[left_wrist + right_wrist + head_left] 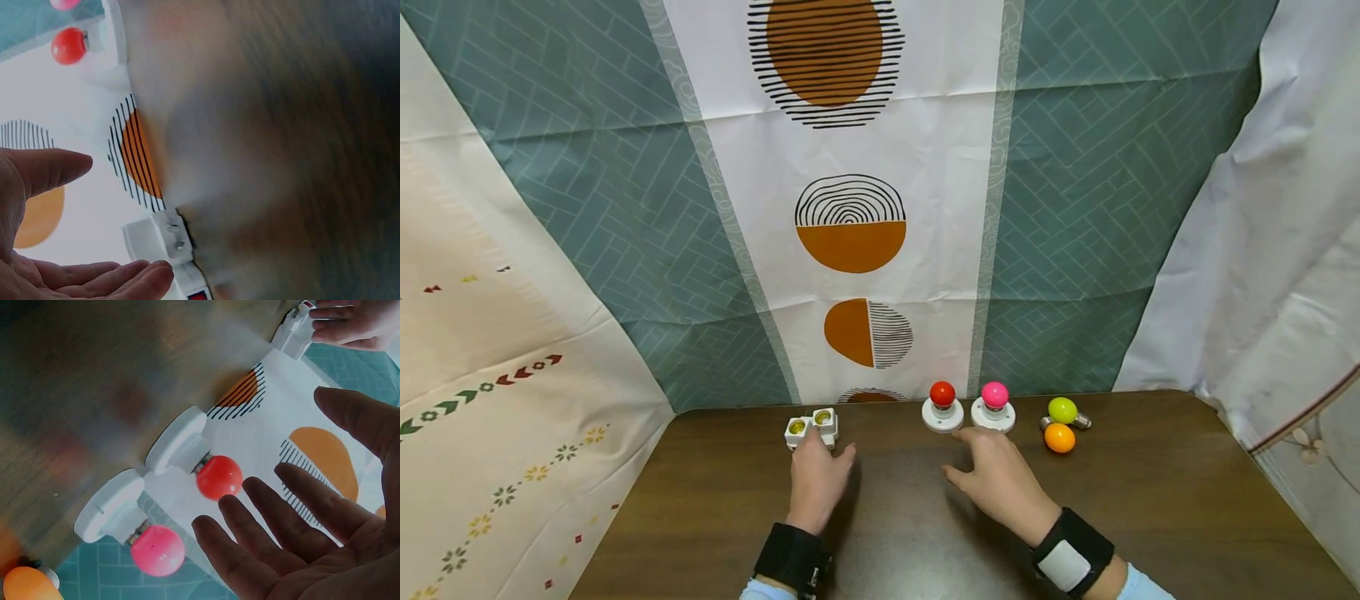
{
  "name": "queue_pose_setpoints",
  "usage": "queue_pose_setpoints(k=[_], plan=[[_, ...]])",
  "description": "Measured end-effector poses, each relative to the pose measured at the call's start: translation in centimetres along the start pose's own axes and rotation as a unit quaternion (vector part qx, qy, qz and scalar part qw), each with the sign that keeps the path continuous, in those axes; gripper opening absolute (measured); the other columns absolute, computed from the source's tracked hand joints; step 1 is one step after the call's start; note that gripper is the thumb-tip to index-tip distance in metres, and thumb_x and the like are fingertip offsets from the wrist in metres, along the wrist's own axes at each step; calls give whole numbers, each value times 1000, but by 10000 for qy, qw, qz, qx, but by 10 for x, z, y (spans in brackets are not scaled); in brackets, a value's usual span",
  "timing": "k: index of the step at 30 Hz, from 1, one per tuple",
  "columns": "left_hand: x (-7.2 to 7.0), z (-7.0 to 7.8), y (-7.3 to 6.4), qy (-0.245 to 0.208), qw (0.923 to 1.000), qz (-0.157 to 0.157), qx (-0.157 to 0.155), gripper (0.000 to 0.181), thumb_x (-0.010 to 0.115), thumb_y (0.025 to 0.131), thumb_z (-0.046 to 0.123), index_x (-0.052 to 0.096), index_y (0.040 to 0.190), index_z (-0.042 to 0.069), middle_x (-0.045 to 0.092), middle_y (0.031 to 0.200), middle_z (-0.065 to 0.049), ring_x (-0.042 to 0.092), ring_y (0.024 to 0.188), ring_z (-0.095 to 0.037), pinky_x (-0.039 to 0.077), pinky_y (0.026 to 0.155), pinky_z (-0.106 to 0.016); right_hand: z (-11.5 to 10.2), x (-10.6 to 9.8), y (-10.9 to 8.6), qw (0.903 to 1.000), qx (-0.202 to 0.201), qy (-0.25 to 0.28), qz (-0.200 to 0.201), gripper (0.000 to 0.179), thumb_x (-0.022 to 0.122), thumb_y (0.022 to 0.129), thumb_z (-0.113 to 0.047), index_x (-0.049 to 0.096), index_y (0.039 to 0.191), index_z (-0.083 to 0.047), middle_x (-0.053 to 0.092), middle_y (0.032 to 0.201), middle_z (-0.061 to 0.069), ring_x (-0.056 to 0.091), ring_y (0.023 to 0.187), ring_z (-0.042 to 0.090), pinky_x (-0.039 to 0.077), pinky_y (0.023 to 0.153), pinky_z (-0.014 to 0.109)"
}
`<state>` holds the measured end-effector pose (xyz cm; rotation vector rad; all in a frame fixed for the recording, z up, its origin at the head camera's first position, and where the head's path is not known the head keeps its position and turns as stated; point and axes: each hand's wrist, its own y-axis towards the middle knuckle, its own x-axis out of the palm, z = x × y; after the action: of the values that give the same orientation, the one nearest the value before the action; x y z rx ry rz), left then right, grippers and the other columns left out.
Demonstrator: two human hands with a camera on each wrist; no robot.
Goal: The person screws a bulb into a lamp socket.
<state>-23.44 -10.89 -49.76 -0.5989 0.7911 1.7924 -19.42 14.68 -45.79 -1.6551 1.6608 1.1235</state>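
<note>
My left hand [816,482] reaches to a white twin socket block [827,422] on the table, its fingers overlapping the near side of it in the head view. In the left wrist view the fingers are extended and the thumb stands well apart from them. My right hand [1003,482] hovers with spread fingers in front of two round white lamp holders. One lamp holder [942,420] carries a red bulb [942,393]; the other lamp holder [992,419] carries a pink bulb [995,394]. Nothing lies within the right hand's grasp in the right wrist view.
On the right of the brown table [895,525], a yellow-green bulb [1062,409] and an orange bulb [1060,438] lie loose side by side. A patterned curtain [880,150] hangs along the back edge. Pale cloth [490,400] drapes at the left.
</note>
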Motion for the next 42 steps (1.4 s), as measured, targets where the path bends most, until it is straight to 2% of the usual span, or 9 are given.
queue_pose_setpoints(k=[9,16,19,22,24,28,35,38,42], plan=[[2,-6,14,91,9991,-340,-250,64,73,76,31,50,119,-10,62,108,-26,62,99,-38,51,79,-47,-2,-3,-10,9994,-262,-229,27,47,79,70,-36,68,108,-11,68,105,1,62,98,18,51,85,39],[7,-8,26,55,9994,-294,-175,69,73,75,30,45,124,-11,62,108,-26,62,99,-38,50,81,-48,-5,-6,-15,9986,-429,-300,-55,44,78,70,-37,69,106,-14,69,104,-2,61,97,15,51,83,37],[9,-10,31,144,9990,-328,-262,74,73,75,30,40,127,-12,61,108,-28,61,98,-39,49,82,-48,-6,-7,-16,9985,-449,-313,-62,43,78,70,-37,69,105,-14,68,103,-2,61,96,14,51,82,37],[11,-11,36,262,9976,-479,-424,84,72,75,31,32,133,-14,55,119,-32,57,107,-42,47,90,-50,-6,-8,-17,9985,-439,-324,-92,43,78,71,-38,69,105,-14,68,103,-2,61,96,14,51,82,37],[13,-11,39,336,9969,-539,-467,85,73,75,32,32,134,-14,53,122,-32,55,110,-43,45,92,-51,-5,-8,-17,9984,-444,-341,-95,43,78,71,-38,69,105,-14,68,103,-2,61,96,14,51,82,37],[17,-10,41,452,9969,-548,-329,76,73,75,34,42,129,-9,56,118,-28,55,109,-41,46,89,-51,-3,-7,-17,9982,-465,-373,-87,42,78,71,-38,69,105,-15,69,103,-3,61,96,14,51,81,36],[23,-5,35,629,9962,-561,198,57,76,74,34,56,116,1,64,99,-19,61,90,-33,48,74,-46,-3,-6,-18,9980,-486,-385,-134,42,77,72,-38,69,105,-15,68,104,-3,61,97,14,51,81,38],[26,-1,31,622,9938,-824,424,52,76,73,36,60,111,3,65,93,-14,60,83,-27,47,69,-41,-4,-7,-19,9978,-497,-413,-125,41,77,72,-38,69,105,-16,68,104,-3,60,97,14,51,81,37],[27,4,27,488,9874,-1402,547,48,77,73,36,62,107,6,65,91,-7,58,78,-18,46,66,-34,-4,-9,-20,9976,-520,-463,-50,41,77,72,-39,69,105,-16,68,104,-4,60,97,13,51,82,37]])
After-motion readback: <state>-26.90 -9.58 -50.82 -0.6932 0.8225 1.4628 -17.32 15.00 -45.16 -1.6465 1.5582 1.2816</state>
